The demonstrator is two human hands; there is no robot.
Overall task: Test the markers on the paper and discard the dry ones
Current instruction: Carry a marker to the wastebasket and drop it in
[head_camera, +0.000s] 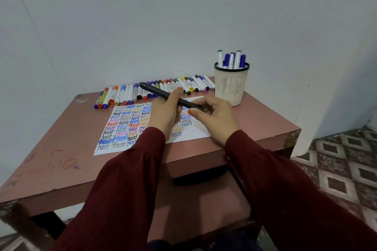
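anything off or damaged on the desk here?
Only wear: the table has faint red scribbles and a blue ink spot near its front left, and chipped paint at the front right corner. The marker row, cup and paper sit tidy; nothing spilled.

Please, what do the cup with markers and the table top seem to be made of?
Cup: probably plastic or coated metal mesh, matt cream with a black rim; fine holes show near its base. Table top: likely laminated board, dull reddish-brown; its chipped corners expose a rougher core.
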